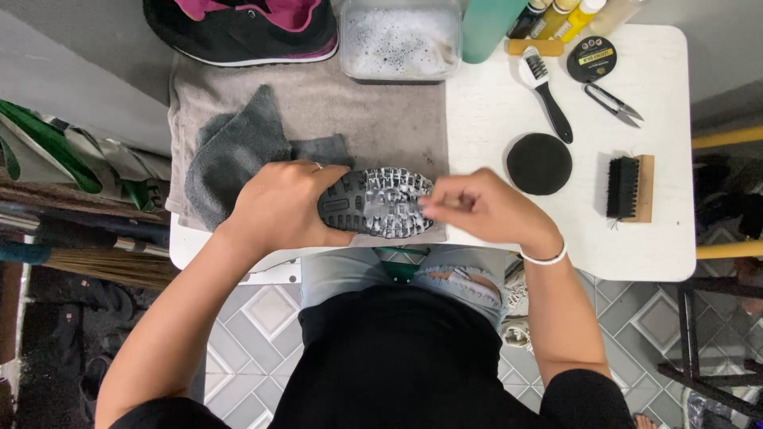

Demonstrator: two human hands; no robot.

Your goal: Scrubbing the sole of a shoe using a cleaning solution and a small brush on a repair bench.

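Grey patterned tiles cover the floor below a white surface, seen from above with the person's black top and torn jeans at the bottom edge. Over the left half of the surface lies a beige towel, and on it a crumpled grey cloth. At the far edge sit a dark shoe with a pink lining, a clear tub of soapy water, and a green bottle just beside the tub.

At the near edge, over the towel, a second shoe is turned sole up, its black tread streaked with white foam. The left hand is the holding grip: it is clenched around the heel end, fingers wrapped over the side. The right hand is at the toe end, fingertips pinched together and touching the sole; whether they hold something small cannot be told.

On the bare right part lie a wooden brush with black bristles, a round black sponge near the right hand, a black-handled brush, small snips and a round tin
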